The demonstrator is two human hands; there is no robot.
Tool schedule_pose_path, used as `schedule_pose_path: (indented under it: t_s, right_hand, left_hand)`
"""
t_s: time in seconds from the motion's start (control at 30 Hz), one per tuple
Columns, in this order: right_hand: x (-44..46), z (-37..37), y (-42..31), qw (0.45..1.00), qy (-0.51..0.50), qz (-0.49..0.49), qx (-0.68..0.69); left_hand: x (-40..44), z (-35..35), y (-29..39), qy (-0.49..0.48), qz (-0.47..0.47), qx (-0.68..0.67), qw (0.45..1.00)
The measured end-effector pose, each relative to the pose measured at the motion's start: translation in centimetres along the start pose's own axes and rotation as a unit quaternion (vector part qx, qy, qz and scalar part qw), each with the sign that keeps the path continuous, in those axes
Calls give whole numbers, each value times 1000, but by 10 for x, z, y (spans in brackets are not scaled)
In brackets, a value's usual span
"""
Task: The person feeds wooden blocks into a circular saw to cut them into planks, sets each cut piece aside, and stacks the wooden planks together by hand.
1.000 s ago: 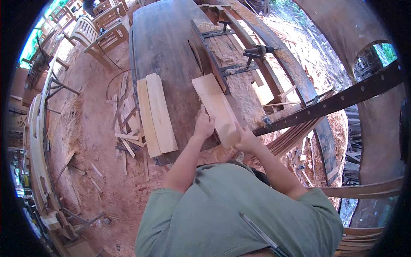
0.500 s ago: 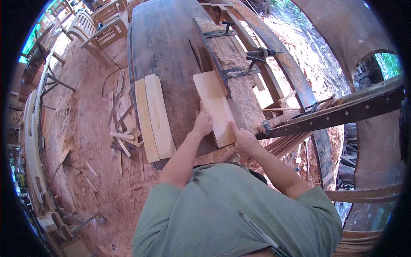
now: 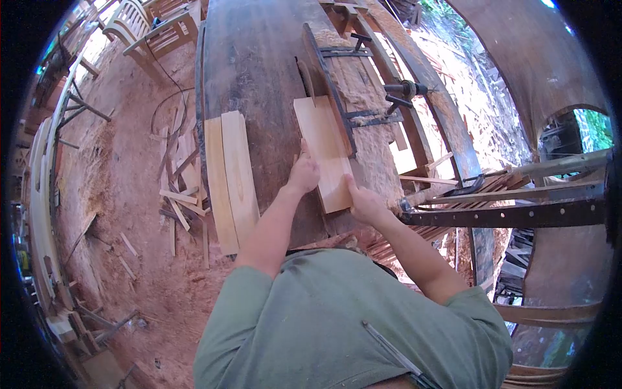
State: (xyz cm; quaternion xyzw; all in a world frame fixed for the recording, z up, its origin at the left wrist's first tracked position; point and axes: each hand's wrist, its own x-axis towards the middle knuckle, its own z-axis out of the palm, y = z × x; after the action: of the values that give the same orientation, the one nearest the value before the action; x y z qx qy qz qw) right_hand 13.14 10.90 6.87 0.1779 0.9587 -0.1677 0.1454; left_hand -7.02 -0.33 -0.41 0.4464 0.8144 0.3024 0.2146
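A pale wooden board lies flat on the dark saw table, its right edge along the dark fence. Just beyond its far end, the curved saw blade rises from a slot. My left hand grips the board's left edge, fingers pointing forward. At the near right corner my right hand holds the board, thumb along the edge. To the left, two pale boards lie side by side on the table.
Black clamp handles stand right of the fence among sawdust. A dark metal bar extends to the right. Wood offcuts and a cable lie on the floor at left. Wooden chairs are at the back left.
The board has straightened against the fence and moved slightly forward, with both hands still on it. The view has shifted a little.
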Motion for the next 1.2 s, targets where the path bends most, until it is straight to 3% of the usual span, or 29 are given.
schedule_pose_path:
  t_s: [0.23,0.33,0.37,0.4,0.43,0.47,0.5,0.67,0.73,0.93,1.0,1.1,1.2]
  right_hand:
    - [35,-19,-8,1000,25,16,5]
    - [48,-26,-10,1000,21,14,-1]
    - [54,-24,-6,1000,19,13,-1]
    - [62,-18,0,1000,21,15,-12]
    - [69,-14,4,999,22,16,-20]
    - [74,-16,3,999,23,16,-18]
    - [77,-22,0,999,17,22,-20]
    - [85,-34,-9,998,19,58,-7]
    - [89,-34,-11,995,63,74,19]
    - [80,-32,-12,986,90,123,63]
    - [86,-25,-10,983,103,129,76]
    - [93,-17,-15,978,121,141,97]
    - [95,-22,-17,976,115,154,102]
  left_hand:
    - [32,-20,-7,54,-24,-38,998]
    - [38,-1,-28,1,-57,-46,997]
    - [41,45,-61,197,63,233,950]
    - [38,74,-80,366,174,482,777]
    - [15,61,-57,365,174,483,777]
    - [-20,31,-9,247,100,214,940]
    - [-38,14,19,100,14,-80,992]
    - [-33,19,19,110,14,-83,990]
    - [-26,14,17,113,16,-66,991]
    - [-7,0,16,57,-16,-21,998]
    - [-1,0,14,118,-4,22,993]
    - [9,-7,11,76,-20,30,996]
    - [24,8,-10,80,-40,-67,994]
